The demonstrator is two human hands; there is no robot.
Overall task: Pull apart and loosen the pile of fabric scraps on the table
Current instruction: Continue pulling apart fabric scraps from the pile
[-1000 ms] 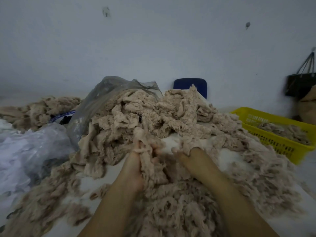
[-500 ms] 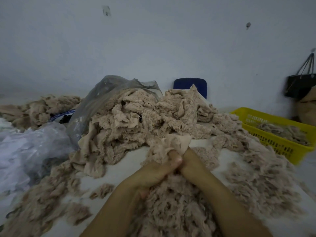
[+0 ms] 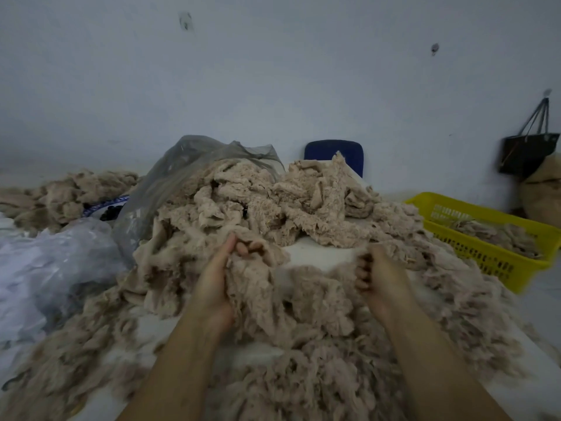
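Two hands, pressed together half a second ago, are now drawing apart: the left hand [image 3: 215, 281] is clutching one end of a tan clump [image 3: 288, 287], the right hand [image 3: 379, 278] is gripping the other, so this tuft is loosening. Beyond them one big pile of fabric scraps [image 3: 273, 202] is waiting on the table [image 3: 318, 253]. Right of the right hand is sitting one yellow basket [image 3: 485, 259]; left of the left hand are lying one grey plastic bag [image 3: 188, 165] and one pale plastic bag [image 3: 54, 262].

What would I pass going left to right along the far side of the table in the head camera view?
Small heap of scraps → grey plastic bag → blue chair back → yellow basket → black bag hanging on the wall.
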